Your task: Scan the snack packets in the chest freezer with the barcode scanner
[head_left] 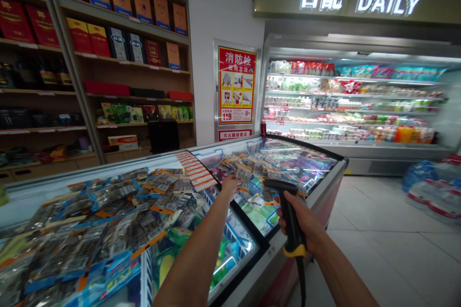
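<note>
My right hand is wrapped round the handle of a black and yellow barcode scanner, its head pointing left and its cable hanging down. Farther forward, my left hand reaches over the chest freezer, fingers closed at the edge of a small clear packet. Around that packet lie many similar packets with orange and blue edges, spread on the glass lid. A larger heap of packets covers the lid on the left. A strip of orange and white labels lies between the two groups.
Frozen goods show through the glass. A red can stands at the freezer's far edge. Shelves with boxes line the left wall. A lit refrigerated display stands at the back. Bottled water packs sit on the tiled floor at right.
</note>
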Demonstrator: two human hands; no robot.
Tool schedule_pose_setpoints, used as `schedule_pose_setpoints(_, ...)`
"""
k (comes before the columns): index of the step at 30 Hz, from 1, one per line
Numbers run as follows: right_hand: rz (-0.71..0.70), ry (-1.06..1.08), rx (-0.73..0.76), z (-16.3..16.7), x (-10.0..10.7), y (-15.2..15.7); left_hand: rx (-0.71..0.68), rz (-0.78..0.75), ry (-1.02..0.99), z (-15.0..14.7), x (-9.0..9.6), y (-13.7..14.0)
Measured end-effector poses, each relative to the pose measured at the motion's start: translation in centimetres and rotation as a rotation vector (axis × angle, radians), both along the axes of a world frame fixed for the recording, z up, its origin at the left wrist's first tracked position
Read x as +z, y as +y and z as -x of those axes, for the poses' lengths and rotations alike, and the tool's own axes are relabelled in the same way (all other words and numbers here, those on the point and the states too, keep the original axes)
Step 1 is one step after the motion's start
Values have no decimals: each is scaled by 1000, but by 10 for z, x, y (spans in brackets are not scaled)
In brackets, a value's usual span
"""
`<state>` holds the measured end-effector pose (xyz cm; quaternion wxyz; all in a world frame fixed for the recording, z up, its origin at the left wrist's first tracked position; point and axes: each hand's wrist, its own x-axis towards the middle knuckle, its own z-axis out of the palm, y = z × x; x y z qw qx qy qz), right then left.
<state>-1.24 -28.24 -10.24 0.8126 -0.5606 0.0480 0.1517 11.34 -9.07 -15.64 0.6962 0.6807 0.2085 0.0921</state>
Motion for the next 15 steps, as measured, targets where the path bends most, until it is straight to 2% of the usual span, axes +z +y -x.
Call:
schedule_pose_setpoints(2, -16, 10, 41, 6, 5, 9, 34, 145, -17, 12, 4, 14)
schedule_pose_setpoints(7, -13, 37, 127, 18, 13, 29, 114, 272, -57, 29, 8, 43)
schedule_pose_setpoints(15, 30, 72, 176, 30, 16, 43, 121, 284, -100, 36, 8, 61)
